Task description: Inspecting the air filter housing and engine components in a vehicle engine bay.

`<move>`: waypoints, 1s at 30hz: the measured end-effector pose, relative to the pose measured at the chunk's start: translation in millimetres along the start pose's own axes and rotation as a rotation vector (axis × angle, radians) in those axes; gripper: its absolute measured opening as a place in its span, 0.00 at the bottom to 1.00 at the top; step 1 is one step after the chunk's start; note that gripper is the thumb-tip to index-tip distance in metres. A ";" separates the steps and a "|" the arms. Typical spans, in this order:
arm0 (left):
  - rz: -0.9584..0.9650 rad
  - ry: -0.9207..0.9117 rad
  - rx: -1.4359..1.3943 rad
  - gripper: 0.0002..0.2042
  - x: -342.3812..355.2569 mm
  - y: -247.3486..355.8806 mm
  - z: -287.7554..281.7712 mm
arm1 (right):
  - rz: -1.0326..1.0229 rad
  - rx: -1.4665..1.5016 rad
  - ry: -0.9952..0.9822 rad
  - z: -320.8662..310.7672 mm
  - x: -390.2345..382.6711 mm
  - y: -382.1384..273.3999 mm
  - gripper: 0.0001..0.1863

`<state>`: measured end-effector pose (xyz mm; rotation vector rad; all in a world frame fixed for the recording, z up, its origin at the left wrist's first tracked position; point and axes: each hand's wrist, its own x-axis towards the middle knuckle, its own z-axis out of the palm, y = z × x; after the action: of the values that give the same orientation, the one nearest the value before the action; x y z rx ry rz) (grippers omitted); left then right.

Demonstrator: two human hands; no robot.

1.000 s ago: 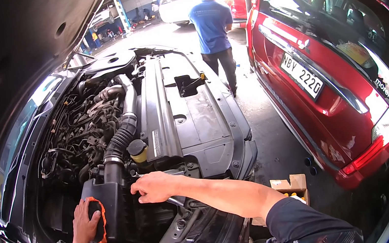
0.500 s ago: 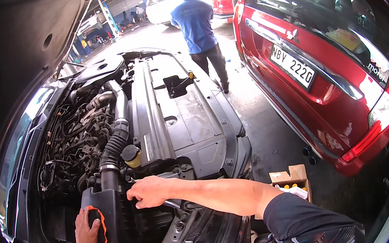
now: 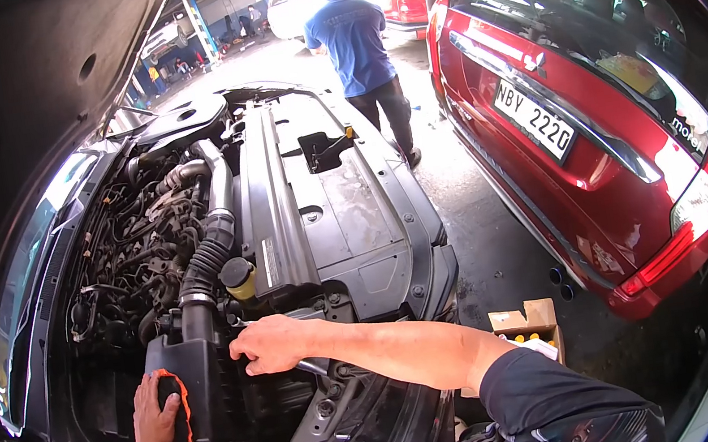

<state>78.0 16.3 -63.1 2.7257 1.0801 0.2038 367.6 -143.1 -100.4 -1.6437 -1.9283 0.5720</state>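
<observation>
By the airbox (image 3: pixel 214 394) and yellow reservoir (image 3: pixel 241 284), left fingers (image 3: pixel 148 393) clasp an orange-edged pad (image 3: pixel 181 429); right fingers (image 3: pixel 247 345) curl, their grip unclear.

At the near edge of the engine bay (image 3: pixel 317 421), you have a housing (image 3: pixel 204 391) of smooth, matt black plastic, and next to it an orange-rimmed piece (image 3: pixel 188 439) with a rough, ragged border. Your ribbed hose (image 3: pixel 209 249) looks rubbery and the pipe (image 3: pixel 219 181) dull silver metal. Your sleeve (image 3: pixel 542 398) is dark cloth, the carton (image 3: pixel 508 321) matt cardboard, the red car (image 3: pixel 552 216) glossy paint with 1 shiny chrome-like strip (image 3: pixel 617 159).
</observation>
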 end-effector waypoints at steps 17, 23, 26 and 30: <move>-0.007 -0.022 0.029 0.31 0.6 3.0 -0.8 | -0.032 -0.033 0.011 2.1 -0.8 3.4 0.22; 0.010 -0.018 0.027 0.31 0.4 0.4 -0.3 | -0.035 -0.032 0.002 1.8 -0.7 2.2 0.23; 0.016 -0.017 0.035 0.31 0.4 -1.6 -0.1 | -0.028 -0.029 -0.002 2.0 -0.5 2.0 0.23; 0.009 -0.016 0.033 0.31 0.2 0.0 -0.8 | -0.027 -0.034 -0.006 2.7 -0.1 2.2 0.23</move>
<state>78.0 16.5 -62.3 2.7572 1.0762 0.1669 367.6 -142.8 -103.9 -1.6357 -1.9715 0.5370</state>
